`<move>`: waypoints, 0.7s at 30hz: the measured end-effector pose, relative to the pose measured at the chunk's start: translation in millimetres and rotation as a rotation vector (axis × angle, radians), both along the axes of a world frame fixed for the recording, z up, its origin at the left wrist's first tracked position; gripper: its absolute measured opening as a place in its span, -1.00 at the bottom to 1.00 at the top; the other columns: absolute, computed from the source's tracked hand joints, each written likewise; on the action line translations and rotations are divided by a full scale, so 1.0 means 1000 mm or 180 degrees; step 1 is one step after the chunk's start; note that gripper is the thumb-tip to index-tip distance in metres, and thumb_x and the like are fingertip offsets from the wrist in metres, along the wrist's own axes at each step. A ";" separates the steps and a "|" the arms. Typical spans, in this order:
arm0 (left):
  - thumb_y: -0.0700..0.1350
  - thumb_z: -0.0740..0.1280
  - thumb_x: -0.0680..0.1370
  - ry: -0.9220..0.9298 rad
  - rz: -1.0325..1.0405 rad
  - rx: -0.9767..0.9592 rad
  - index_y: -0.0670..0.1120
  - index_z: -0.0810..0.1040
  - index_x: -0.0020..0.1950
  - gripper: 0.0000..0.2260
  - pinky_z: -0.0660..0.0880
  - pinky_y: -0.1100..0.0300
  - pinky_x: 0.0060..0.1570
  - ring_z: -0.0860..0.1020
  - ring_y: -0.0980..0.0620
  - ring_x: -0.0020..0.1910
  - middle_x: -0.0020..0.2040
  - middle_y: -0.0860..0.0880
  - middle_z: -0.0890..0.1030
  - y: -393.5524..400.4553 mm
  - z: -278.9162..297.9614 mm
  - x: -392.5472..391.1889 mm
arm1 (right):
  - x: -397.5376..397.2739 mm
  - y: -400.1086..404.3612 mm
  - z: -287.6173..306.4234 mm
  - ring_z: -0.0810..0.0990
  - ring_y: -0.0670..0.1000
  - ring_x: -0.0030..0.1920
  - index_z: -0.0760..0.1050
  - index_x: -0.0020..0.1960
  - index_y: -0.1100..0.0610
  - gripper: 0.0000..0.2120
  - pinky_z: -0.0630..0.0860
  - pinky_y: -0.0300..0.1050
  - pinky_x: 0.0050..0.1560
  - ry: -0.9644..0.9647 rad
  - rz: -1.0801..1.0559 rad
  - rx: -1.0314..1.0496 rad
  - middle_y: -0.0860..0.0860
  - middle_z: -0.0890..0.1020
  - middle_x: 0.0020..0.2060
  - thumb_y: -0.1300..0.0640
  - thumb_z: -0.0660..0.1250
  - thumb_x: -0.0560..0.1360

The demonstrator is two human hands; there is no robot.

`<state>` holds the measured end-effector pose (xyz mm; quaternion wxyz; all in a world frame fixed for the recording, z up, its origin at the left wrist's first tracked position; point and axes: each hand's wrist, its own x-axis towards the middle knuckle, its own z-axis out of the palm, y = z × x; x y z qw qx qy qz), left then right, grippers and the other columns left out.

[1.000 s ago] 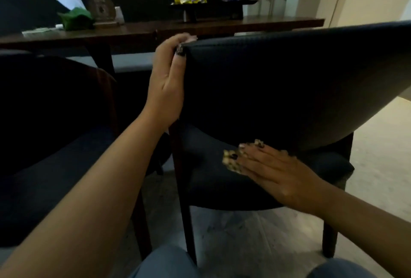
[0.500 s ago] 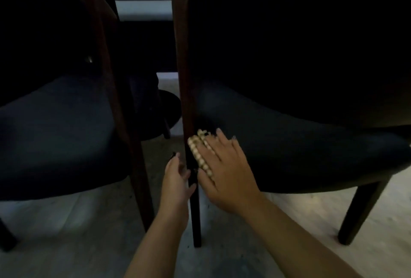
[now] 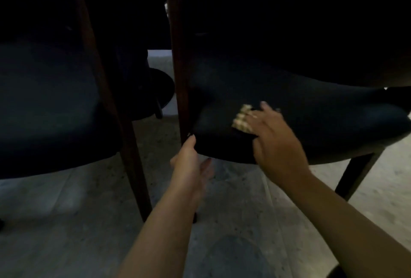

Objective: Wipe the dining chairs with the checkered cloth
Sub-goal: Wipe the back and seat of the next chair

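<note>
Pale checkered cloth [image 3: 242, 119], crumpled, half-hidden

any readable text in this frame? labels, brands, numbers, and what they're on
None. No word, label, brand or number shows anywhere in the head view.
The cloth under the right hand carries only a checkered pattern, no print.
The chair, its wooden leg by the left hand, and the floor are dark, blurred and unmarked.

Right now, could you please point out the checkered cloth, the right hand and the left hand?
checkered cloth [image 3: 242, 118]: head view, exposed pale folds.
right hand [image 3: 278, 142]: head view, back of hand.
left hand [image 3: 188, 164]: head view, back of hand.
</note>
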<state>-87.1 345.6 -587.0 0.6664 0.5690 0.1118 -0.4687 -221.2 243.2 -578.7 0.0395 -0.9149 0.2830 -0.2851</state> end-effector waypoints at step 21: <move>0.15 0.44 0.43 0.0239 -0.0183 -0.0536 0.04 0.53 0.22 -0.58 0.43 -0.03 0.24 0.60 -0.02 0.07 0.05 -0.01 0.65 -0.018 -0.010 -0.018 | -0.023 -0.021 0.004 0.32 0.13 0.42 0.49 0.27 0.27 -0.61 0.09 -0.08 0.46 -0.0324 -0.0931 0.0446 0.18 0.51 0.27 0.38 0.24 0.46</move>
